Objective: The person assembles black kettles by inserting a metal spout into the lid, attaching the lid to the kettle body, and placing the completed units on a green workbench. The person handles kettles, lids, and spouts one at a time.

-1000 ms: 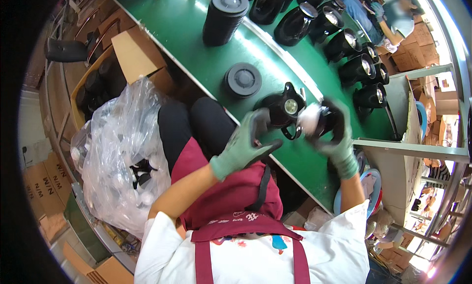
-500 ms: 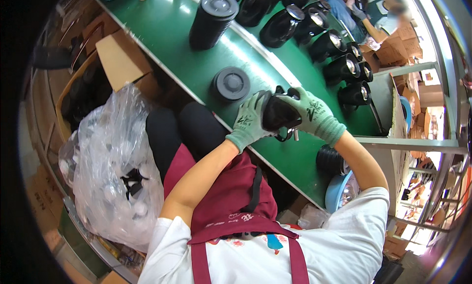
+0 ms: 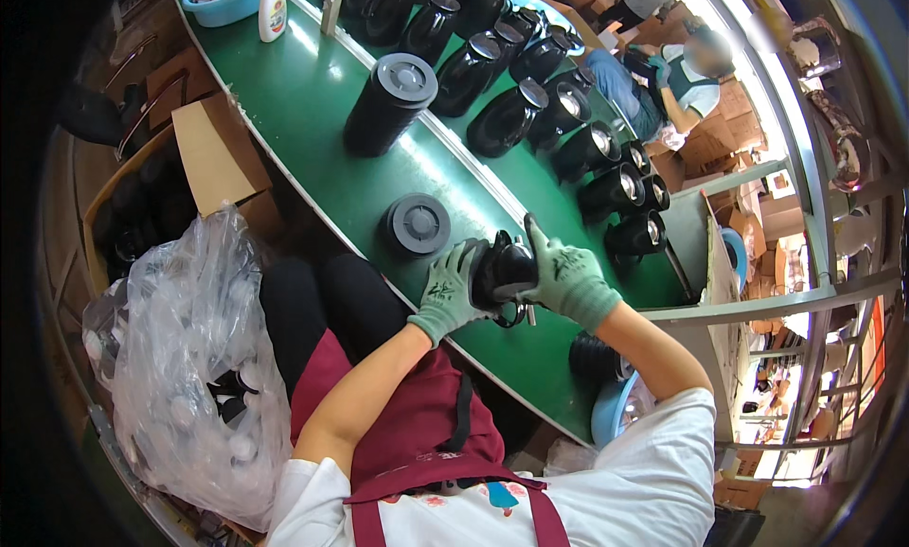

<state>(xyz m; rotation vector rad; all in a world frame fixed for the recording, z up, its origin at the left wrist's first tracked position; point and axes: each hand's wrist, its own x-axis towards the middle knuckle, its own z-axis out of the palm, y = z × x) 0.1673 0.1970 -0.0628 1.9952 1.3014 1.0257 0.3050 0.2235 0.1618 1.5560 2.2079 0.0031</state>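
Between my gloved hands, above the green tabletop near its front edge, is a glossy black rounded part (image 3: 511, 265) with a looped piece and a short metal pin at its lower side. My left hand (image 3: 450, 290), in a pale green glove with dark fingertips, is closed around its left side. My right hand (image 3: 570, 280), gloved alike, is against its right side, one finger stretched up off it; its other fingers are partly hidden. Just left of the hands a round black ribbed lid-like piece (image 3: 417, 225) lies on the table. Farther back stands a stack of like pieces (image 3: 390, 102).
Several glossy black jug-like vessels (image 3: 507, 116) stand beyond the table's metal strip. A blue basin (image 3: 615, 405) and black ribbed stack (image 3: 597, 356) are at right. A clear plastic bag (image 3: 189, 358) and open carton (image 3: 218, 159) sit left. A person (image 3: 677, 83) sits across.
The view has shifted, so the table things sit lower and farther left. The black part has turned in my hands, and a finger of my right hand has lifted away from it.
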